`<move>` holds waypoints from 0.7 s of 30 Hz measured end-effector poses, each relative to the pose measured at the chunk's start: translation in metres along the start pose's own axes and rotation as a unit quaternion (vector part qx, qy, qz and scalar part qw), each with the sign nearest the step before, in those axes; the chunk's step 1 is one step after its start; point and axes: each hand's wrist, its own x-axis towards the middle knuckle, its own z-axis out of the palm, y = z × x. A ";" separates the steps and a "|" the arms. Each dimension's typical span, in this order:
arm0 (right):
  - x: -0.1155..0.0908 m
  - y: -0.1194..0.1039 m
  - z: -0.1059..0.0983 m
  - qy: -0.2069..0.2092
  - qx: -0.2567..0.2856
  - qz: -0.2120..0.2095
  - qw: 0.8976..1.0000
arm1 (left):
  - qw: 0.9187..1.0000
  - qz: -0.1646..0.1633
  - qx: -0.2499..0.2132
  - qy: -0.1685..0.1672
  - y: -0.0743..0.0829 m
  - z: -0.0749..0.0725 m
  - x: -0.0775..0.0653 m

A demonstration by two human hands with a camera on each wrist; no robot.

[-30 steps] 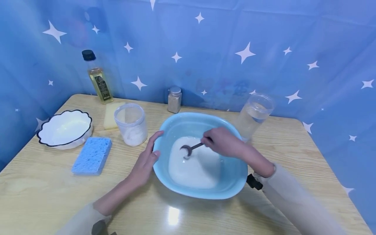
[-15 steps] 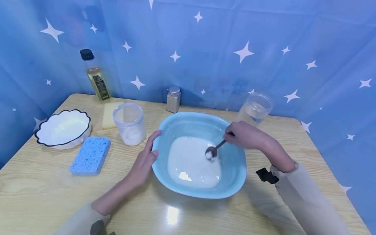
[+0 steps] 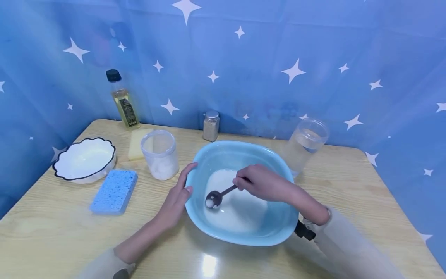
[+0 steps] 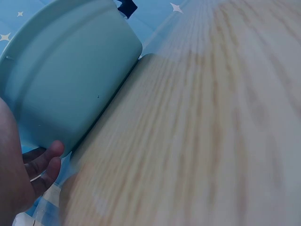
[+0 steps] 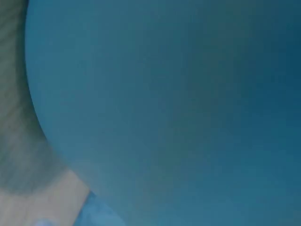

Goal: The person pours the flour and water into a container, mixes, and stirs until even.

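Note:
My right hand (image 3: 259, 182) grips the handle of a dark spoon (image 3: 213, 199) inside a light blue basin (image 3: 240, 238). The spoon's bowl, with some white stuff in it, is at the left part of the milky white contents (image 3: 244, 215). At the basin's left rim my left hand (image 3: 174, 203) holds on, thumb at the edge. In the left wrist view, fingers of that left hand (image 4: 44, 169) lie against the outer wall of the basin (image 4: 75, 70). The right wrist view is filled by the blurred basin side (image 5: 141, 108); the right hand does not show there.
Left of the basin stand a clear tub of white powder (image 3: 160, 155), a blue sponge (image 3: 114, 192), a yellowish sponge (image 3: 137, 145) and a scalloped white dish (image 3: 85, 161). Behind are an oil bottle (image 3: 125, 102) and a small shaker jar (image 3: 211, 126). A water jug (image 3: 306, 143) stands behind right.
The right hand moved the spoon rightward across the basin, then back to the left. The left hand stays at the rim. The head view has shifted slightly.

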 end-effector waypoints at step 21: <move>-0.025 0.016 -0.020 -0.052 -0.009 0.014 0.999 | 1.000 0.001 -0.011 -0.005 0.001 -0.003 -0.001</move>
